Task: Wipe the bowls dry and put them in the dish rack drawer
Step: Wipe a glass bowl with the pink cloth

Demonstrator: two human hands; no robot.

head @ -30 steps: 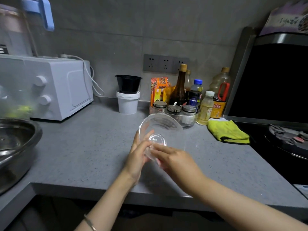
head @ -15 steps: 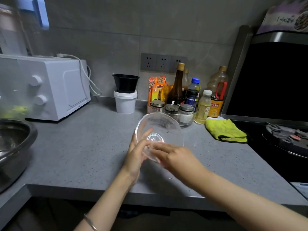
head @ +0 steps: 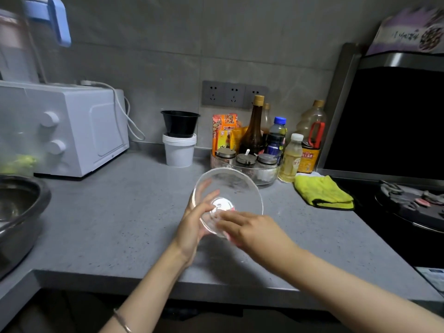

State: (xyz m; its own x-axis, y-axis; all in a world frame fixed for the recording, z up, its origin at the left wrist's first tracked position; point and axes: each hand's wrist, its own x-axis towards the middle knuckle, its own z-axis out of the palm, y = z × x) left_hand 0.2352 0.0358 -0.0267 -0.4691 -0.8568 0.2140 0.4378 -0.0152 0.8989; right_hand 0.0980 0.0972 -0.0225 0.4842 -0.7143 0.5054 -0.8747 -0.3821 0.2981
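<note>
So, the clear glass bowl [head: 236,188] is up off the grey countertop [head: 115,219], tipped on its side and held between both hands over the middle of the counter. You can see its round base ring dead centre, but I honestly can't tell whether the mouth faces toward the camera or away.

The left hand [head: 192,227] has the bowl's left side. Its fingers run up against the glass and show through it, blurry, and the thumb sits on the base ring, so the wall of the bowl is pinched between them. The right hand [head: 254,230] comes in from the lower right. Its fingers lie across the bowl's lower edge, pointing left and almost meeting the left thumb. There's a pinkish smear showing through the glass under them, so it looks clamped on that edge too. There's a thin bracelet [head: 122,320] on the left wrist.

A folded yellow cloth [head: 324,193] lies on the counter to the right, well apart from both hands and next to the dark stove [head: 408,212]. Just behind the bowl there's a round tray of lidded jars [head: 245,161] with a cluster of bottles [head: 254,131] around it. Left of those is a white tub [head: 179,152] with a black bowl [head: 180,122] sitting on top. A white microwave [head: 72,131] stands far left, and a metal basin [head: 19,207] is at the left edge.
</note>
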